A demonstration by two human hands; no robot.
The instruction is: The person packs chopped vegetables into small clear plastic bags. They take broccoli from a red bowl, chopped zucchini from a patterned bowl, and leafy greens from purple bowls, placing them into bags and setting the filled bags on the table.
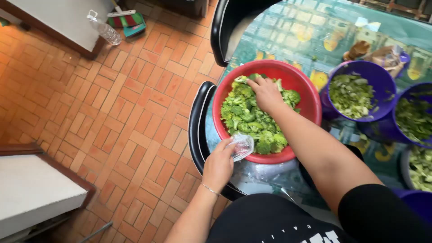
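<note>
A small clear plastic bag (242,146) is being pinched by the fingers of the left hand (219,165) at the seven o'clock rim of the red bowl (300,83). Beyond it, broccoli florets (249,120) are being pressed and loosely grasped by the curled fingers of the right hand (266,93) inside that bowl. At three o'clock, chopped greens are being held in purple buckets (377,81) on the patterned counter (306,31).

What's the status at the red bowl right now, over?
Left hand pinching a clear plastic bag at the red bowl rim. Right hand down on the broccoli. Purple bowls of greens alongside, nothing blocking.
</note>
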